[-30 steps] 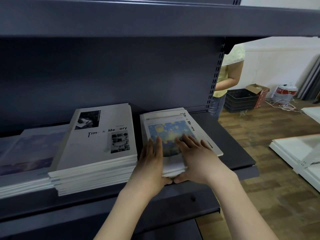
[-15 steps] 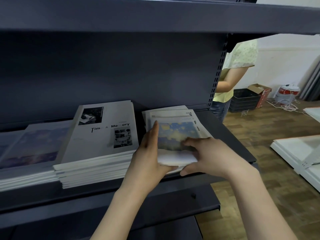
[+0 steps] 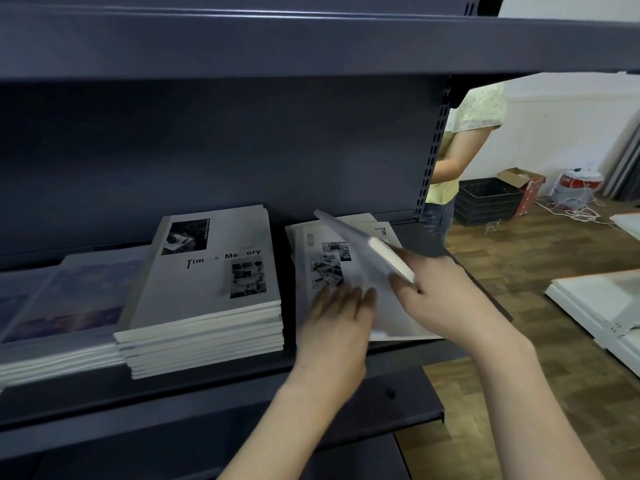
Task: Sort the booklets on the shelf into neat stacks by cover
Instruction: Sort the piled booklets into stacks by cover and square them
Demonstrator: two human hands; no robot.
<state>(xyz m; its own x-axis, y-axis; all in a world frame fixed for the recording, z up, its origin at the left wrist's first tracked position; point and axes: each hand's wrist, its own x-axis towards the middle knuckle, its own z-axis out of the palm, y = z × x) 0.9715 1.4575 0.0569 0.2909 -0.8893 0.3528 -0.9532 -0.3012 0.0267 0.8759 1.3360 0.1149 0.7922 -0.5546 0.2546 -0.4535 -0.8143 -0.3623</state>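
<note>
On the dark shelf (image 3: 422, 244) lie three piles of booklets. A tall neat stack with a white "Time & Memory" cover (image 3: 207, 289) sits in the middle. A lower pile with bluish-purple covers (image 3: 65, 303) lies at the left. At the right is a small pile (image 3: 322, 258) whose top cover shows black-and-white photos. My right hand (image 3: 446, 292) grips a bundle of booklets (image 3: 367, 247), tilted up on edge above that pile. My left hand (image 3: 339, 320) rests flat on the front of the right pile, fingers spread.
Another shelf (image 3: 311, 39) hangs close overhead, and a lower shelf (image 3: 398, 410) juts out below. A person in a yellow top (image 3: 464, 140) stands behind the shelf's right upright. A black crate (image 3: 488, 199), a cardboard box (image 3: 523, 183) and white panels (image 3: 602, 303) lie on the wooden floor.
My right hand has lifted the top bundle with the blue-and-yellow cover and tipped it up to the right, uncovering a photo-cover booklet beneath. My left hand let go of it and dropped flat onto the pile.
</note>
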